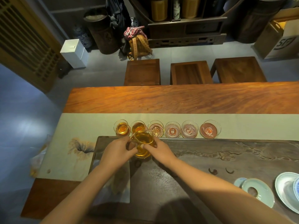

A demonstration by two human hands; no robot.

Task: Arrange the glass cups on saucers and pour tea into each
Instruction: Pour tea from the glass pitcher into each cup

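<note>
Landmark: glass pitcher (143, 145), amber tea inside, held above near edge of cup row.
Left hand (117, 152): clamped on pitcher's left side, fingers wrapped round wall.
Right hand (159, 151): closed on pitcher's right side, thumb at rim.
Cup row (167, 129): six glass cups on saucers, long axis left–right, just beyond pitcher, on cloth runner (77, 126).
Filled: first cup (122, 128) and second cup (137, 126), beyond-left of pitcher, amber.
Key relation: spout aimed beyond-right at third cup (156, 129), touching or just over its rim; cannot tell if tea flowed.
Remaining: three cups right of pitcher, apparently empty; right hand nearer these.
Judgement: pour about one third done; next move rightward along row.
Surface: dark carved tea tray (226, 159) under pitcher, on wooden table (178, 99).
Room: three stools (191, 72) beyond table; grey floor.
</note>
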